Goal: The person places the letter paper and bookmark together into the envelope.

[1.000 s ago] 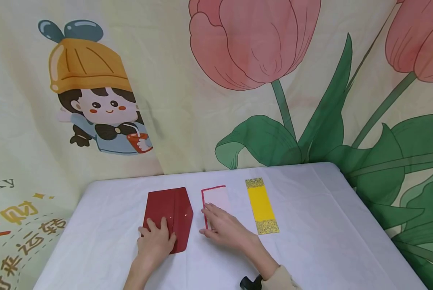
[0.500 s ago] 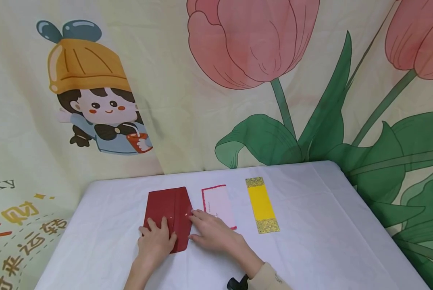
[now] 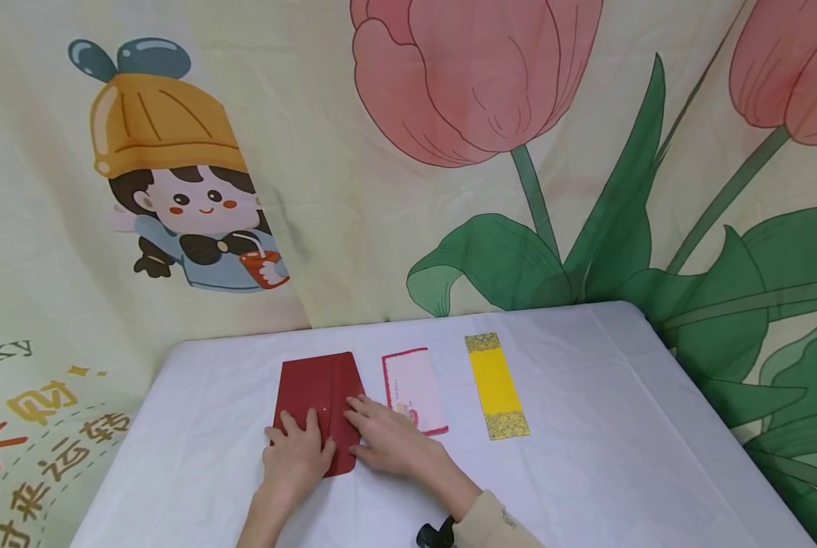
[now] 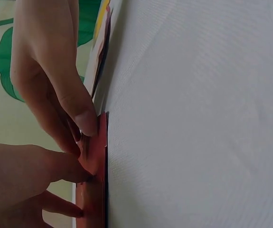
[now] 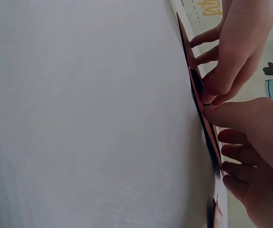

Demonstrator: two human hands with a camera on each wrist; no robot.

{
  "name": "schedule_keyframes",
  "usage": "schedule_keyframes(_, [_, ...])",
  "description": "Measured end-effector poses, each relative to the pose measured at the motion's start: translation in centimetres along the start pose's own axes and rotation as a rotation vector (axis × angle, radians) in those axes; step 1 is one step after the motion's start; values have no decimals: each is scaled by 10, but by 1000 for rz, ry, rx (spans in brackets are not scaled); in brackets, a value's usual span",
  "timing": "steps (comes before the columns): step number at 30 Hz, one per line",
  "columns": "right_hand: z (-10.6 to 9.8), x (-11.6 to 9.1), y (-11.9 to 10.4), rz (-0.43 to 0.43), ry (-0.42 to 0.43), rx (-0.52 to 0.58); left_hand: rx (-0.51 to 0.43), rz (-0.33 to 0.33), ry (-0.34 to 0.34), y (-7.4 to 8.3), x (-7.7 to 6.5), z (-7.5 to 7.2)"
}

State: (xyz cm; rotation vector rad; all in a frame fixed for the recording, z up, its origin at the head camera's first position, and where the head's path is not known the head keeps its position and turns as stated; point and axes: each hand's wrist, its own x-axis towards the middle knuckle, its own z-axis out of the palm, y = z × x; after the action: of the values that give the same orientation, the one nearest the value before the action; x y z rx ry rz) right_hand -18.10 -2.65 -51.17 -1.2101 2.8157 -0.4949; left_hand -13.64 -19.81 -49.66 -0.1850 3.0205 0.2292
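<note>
A dark red paper envelope [image 3: 306,380] lies flat on the white cloth, its pointed flap side to the right. My left hand [image 3: 294,460] rests on its lower middle with fingers spread. On the flap side, my right hand [image 3: 398,441] touches the envelope with extended fingers and covers part of the flap. The left wrist view shows the fingertips of both hands down on the red envelope [image 4: 96,152], close to each other. In the right wrist view, the envelope's edge [image 5: 212,137] looks slightly raised from the cloth near the thumbs.
Just right of the envelope lies a pale pink card [image 3: 415,380] with a red border, partly behind my right hand. Farther right is a yellow strip [image 3: 496,388] with glittery gold ends. The table's cloth [image 3: 621,457] reaches back to a printed curtain [image 3: 340,190].
My right hand has moved left from the pink card onto the envelope's flap, uncovering more of the card. My left hand has stayed on the envelope.
</note>
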Motion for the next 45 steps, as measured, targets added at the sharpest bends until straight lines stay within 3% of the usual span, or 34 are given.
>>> schedule_keyframes(11, [2, 4, -4, -5, -26, 18, -32, -2, 15, -1, 2, -1])
schedule_keyframes(22, [0, 4, -1, -27, -26, 20, -122, 72, 80, -4, -3, 2])
schedule_keyframes(30, [1, 6, 0, -20, -28, 43, -139, 80, 95, -6, -6, 1])
schedule_keyframes(35, [3, 5, 0, -16, -29, 48, -143, 154, 29, -17, -5, -2])
schedule_keyframes(40, [4, 4, -1, -14, -33, 40, -235, 203, -75, -30, -3, -11])
schedule_keyframes(45, [5, 4, -2, -14, -34, 37, -233, 209, -89, -31, -3, -14])
